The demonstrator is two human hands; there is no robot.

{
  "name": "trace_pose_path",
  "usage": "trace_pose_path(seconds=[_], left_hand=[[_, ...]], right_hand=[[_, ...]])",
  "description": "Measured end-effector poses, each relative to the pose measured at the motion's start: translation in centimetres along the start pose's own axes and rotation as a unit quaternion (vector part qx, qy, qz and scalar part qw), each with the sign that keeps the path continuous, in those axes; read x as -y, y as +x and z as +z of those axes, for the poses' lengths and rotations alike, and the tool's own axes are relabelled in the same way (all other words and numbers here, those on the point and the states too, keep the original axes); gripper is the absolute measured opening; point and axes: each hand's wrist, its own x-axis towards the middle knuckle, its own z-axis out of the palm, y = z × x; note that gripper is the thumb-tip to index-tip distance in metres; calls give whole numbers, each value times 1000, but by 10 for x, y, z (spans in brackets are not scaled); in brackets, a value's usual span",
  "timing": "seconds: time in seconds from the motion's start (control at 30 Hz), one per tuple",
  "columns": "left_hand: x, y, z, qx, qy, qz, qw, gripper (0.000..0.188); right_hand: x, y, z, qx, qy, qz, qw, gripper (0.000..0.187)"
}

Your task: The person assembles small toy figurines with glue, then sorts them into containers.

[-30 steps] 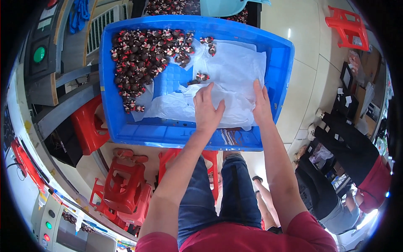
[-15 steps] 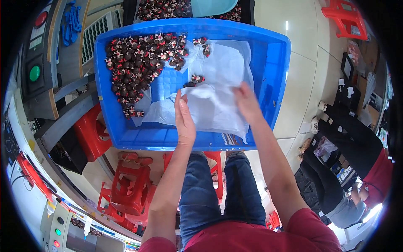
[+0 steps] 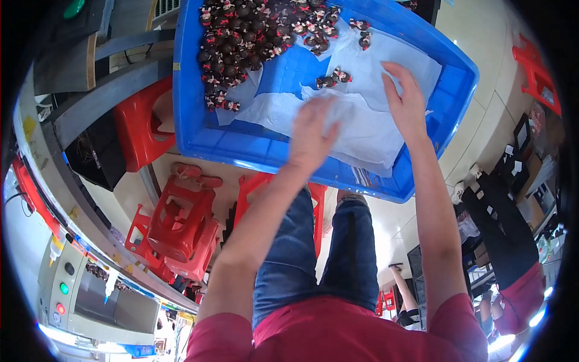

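A large blue plastic tub (image 3: 241,154) lies in front of me, partly lined with thin white sheets (image 3: 371,130). Small dark-brown figurines (image 3: 241,42) with red and cream details are heaped in its left part. Two or so lie apart on the sheets near the middle, by another small pair (image 3: 362,33) farther back. My left hand (image 3: 310,136) is over the near sheet, its fingers smeared by motion. Thumb and fingers spread, my right hand (image 3: 408,105) is over the sheets on the right, with nothing seen in it.
Red plastic stools (image 3: 181,223) stand on the floor to the left, below a metal-framed bench (image 3: 120,84). A machine with coloured buttons (image 3: 63,289) is at the lower left. Another person in a red top (image 3: 522,295) is at the far right, near a black rack and another red stool (image 3: 535,75).
The view has turned and shifted, so the tub sits higher and tilted. My left hand has moved right over the sheet; my right hand, blurred before, now shows spread fingers.
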Motion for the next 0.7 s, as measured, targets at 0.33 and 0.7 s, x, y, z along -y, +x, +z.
trace_pose_path(seconds=[0.33, 0.7], left_hand=[[150, 103, -134, -214, 216, 16, 952, 59], [113, 41, -92, -122, 120, -21, 985, 56]], right_hand=[[129, 170, 190, 109, -9, -211, 971, 40], [100, 162, 172, 257, -92, -223, 936, 24]])
